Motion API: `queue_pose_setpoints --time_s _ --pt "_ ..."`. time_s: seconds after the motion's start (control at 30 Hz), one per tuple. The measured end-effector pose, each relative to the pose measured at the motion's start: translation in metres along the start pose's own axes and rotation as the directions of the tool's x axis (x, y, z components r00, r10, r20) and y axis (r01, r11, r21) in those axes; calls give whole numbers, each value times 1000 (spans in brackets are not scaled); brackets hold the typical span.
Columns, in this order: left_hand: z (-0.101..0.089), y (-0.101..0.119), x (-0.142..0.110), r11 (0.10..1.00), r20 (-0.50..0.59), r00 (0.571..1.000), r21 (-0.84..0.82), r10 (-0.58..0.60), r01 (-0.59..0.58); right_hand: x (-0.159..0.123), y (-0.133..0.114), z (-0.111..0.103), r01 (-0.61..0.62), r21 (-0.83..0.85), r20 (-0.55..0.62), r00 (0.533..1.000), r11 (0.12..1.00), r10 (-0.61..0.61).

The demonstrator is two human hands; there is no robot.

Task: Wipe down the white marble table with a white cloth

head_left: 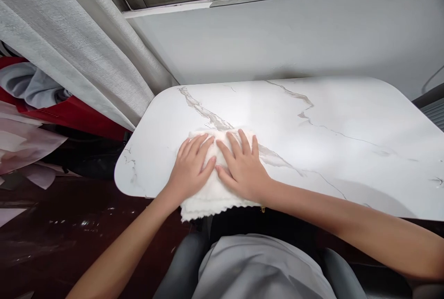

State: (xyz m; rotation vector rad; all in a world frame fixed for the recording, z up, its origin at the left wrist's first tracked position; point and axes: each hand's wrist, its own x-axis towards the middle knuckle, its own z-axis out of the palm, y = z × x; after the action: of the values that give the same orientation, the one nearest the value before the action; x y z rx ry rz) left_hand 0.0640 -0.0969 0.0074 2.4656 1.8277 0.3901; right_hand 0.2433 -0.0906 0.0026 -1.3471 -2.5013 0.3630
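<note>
Now pressing a folded white cloth [211, 188] flat at the near edge of the table.

Folded into a thick pad of several layers, the cloth is soft and fleecy, with a wavy hem that hangs a little over the edge of the marble-look table [329, 141] toward my lap. My left hand [192, 167] and my right hand [243, 167] both lie on top of it, palms down, fingers spread and flat, gripping nothing; the index fingers nearly meet over the middle. I judge this to be the smoothing step of a fold. Any further fold would call for pinching one edge and keeping the layers lined up. A grey curtain [69, 53] hangs to the left.
</note>
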Motion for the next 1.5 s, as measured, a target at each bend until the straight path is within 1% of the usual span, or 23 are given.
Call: queue_pose_setpoints --time_s 0.1,0.23,0.33,0.43,0.53,0.67,0.77,0.87,1.13,1.37,1.5 --pt "1 -17 27 999 -18 1000 -36 11 -11 28 7 4 -34 5 -30 999 999 35" --pt "7 -37 73 995 -39 998 -92 41 -44 66 23 7 -91 11 -63 994 996 91" --pt "14 -47 108 990 -67 997 -132 33 -42 91 36 7 -130 5 -88 988 992 130" --pt "19 -53 136 986 -84 995 -154 45 -58 111 48 5 -163 -12 -112 981 987 160" --pt "24 -59 159 986 -96 994 -159 44 -59 130 60 4 -170 -39 -121 979 985 164" --pt "29 -69 184 989 -124 992 -148 5 -24 156 75 3 -129 -67 -134 984 989 119" --pt "32 -77 200 988 -134 991 -153 -16 -5 173 84 2 -110 -61 -133 986 992 101" --pt "32 -86 214 987 -130 991 -161 -8 -13 188 90 2 -127 -48 -128 984 991 120" --pt "32 -105 244 986 -129 992 -166 8 -29 223 97 7 -164 -72 -167 974 984 151" --pt "34 -119 256 986 -135 991 -165 -12 -10 240 93 11 -200 -100 -213 961 975 175" --pt "32 -137 254 989 -116 993 -144 19 -36 246 83 14 -191 -116 -205 965 975 165"
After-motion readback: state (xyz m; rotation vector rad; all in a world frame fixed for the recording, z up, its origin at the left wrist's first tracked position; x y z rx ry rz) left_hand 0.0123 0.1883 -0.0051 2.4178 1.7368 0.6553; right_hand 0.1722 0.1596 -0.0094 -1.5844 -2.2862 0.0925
